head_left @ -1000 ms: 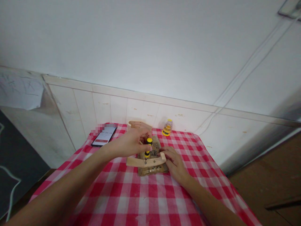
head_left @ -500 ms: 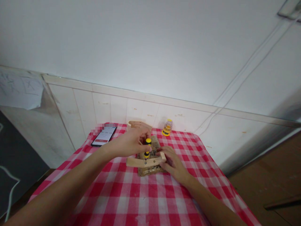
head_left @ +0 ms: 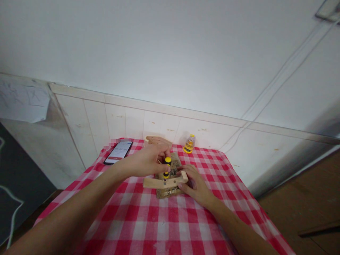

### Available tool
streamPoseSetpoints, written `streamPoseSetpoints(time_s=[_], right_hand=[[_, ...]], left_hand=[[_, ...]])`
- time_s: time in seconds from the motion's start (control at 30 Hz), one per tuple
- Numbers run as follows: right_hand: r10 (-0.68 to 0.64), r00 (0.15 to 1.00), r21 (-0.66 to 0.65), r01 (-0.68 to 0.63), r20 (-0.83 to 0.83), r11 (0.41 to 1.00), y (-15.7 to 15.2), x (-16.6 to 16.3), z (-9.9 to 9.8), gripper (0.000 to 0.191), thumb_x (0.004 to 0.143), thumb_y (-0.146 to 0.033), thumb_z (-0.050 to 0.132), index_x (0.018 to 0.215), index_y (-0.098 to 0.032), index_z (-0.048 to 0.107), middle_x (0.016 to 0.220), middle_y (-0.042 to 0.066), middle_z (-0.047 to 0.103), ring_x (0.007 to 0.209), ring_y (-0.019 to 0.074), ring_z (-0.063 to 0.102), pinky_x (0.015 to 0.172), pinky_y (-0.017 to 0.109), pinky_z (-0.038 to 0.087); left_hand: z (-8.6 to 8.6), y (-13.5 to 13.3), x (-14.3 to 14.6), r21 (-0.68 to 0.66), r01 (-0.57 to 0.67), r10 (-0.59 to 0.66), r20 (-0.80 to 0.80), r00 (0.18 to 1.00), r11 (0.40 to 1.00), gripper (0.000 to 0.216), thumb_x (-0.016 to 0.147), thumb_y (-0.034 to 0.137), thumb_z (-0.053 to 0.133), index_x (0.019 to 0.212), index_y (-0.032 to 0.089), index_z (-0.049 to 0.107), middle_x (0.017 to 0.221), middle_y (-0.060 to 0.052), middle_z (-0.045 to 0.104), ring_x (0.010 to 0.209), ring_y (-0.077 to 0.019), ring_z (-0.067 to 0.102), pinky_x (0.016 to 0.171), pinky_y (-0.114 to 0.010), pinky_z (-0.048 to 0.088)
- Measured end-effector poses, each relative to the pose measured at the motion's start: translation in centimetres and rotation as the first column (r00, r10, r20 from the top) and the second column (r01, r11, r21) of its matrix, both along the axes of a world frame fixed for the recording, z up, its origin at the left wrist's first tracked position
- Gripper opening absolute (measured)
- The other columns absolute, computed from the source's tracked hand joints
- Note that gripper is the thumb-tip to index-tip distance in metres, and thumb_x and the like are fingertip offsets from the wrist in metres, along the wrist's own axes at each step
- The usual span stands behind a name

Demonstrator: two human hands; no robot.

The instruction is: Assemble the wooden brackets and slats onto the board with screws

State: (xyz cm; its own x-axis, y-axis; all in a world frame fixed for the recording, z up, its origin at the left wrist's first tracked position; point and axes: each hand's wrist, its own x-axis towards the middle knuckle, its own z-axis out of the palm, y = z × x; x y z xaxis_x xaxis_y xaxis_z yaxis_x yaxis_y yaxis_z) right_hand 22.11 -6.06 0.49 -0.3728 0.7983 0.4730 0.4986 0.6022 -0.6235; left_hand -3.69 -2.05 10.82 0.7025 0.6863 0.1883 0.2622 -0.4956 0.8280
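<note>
Screwdriver [head_left: 168, 161], clamped in left fingers [head_left: 164, 151], could skid off the wooden piece [head_left: 170, 182], pinched by right fingers [head_left: 186, 188], if the packet [head_left: 174, 168] (wrinkled, underneath) shifts.

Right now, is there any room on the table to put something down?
Yes: bare checked cloth shows between the arms, in front of the brown packet. Another patch runs beside the right hand, back toward the yellow case. The middle is crowded: left hand, screwdriver, wooden piece and packet bunch together. A phone takes the back left.
</note>
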Motion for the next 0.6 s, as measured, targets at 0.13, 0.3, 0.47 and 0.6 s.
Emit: streamPoseSetpoints(time_s=[0.13, 0.3, 0.47, 0.6], right_hand=[[0.003, 1.000, -0.009, -0.003, 0.005, 1.000, 0.07, -0.08, 0.12, 0.032, 0.091, -0.052, 0.068, 0.105, -0.023, 0.071, 0.116, 0.010, 0.068, 0.111, 0.0292, 0.062, 0.095, 0.044, 0.050], [0.004, 1.000, -0.018, -0.005, -0.007, 1.000, 0.06, -0.15, 0.23, 0.027, 0.090, -0.048, 0.070, 0.104, -0.024, 0.071, 0.116, 0.010, 0.068, 0.111, 0.0293, 0.062, 0.096, 0.044, 0.051], [-0.002, 1.000, -0.020, 0.002, -0.003, 1.000, -0.05, -0.11, 0.19, 0.026, 0.090, -0.046, 0.071, 0.105, -0.025, 0.072, 0.117, 0.010, 0.068, 0.112, 0.0296, 0.062, 0.097, 0.045, 0.050], [-0.008, 1.000, -0.027, 0.008, -0.001, 1.000, -0.08, -0.04, 0.06, 0.026, 0.091, -0.047, 0.069, 0.103, -0.024, 0.072, 0.118, 0.010, 0.067, 0.113, 0.0294, 0.061, 0.097, 0.045, 0.050]], left_hand=[[-0.19, 0.18, -0.13, -0.077, 0.120, -0.113, 0.091, 0.989, 0.990, 0.015, 0.078, 0.017, 0.065, 0.091, 0.020, 0.057, 0.085, 0.000, 0.066, 0.073, -0.0147, 0.063, 0.065, -0.026, 0.050], [0.29, 0.04, -0.34, -0.143, 0.186, -0.177, 0.069, 0.982, 0.972, 0.021, 0.077, 0.009, 0.058, 0.095, 0.018, 0.063, 0.089, -0.001, 0.067, 0.077, -0.0146, 0.065, 0.067, -0.025, 0.051], [0.64, 0.01, -0.26, -0.047, 0.165, -0.167, -0.023, 0.986, 0.985, 0.028, 0.079, 0.007, 0.052, 0.100, 0.019, 0.065, 0.090, -0.001, 0.067, 0.077, -0.0155, 0.064, 0.066, -0.024, 0.050], [0.65, 0.00, 0.05, 0.146, 0.067, -0.052, -0.104, 0.993, 0.987, 0.014, 0.082, 0.010, 0.052, 0.089, 0.018, 0.061, 0.084, -0.001, 0.065, 0.074, -0.0156, 0.061, 0.065, -0.024, 0.047]])
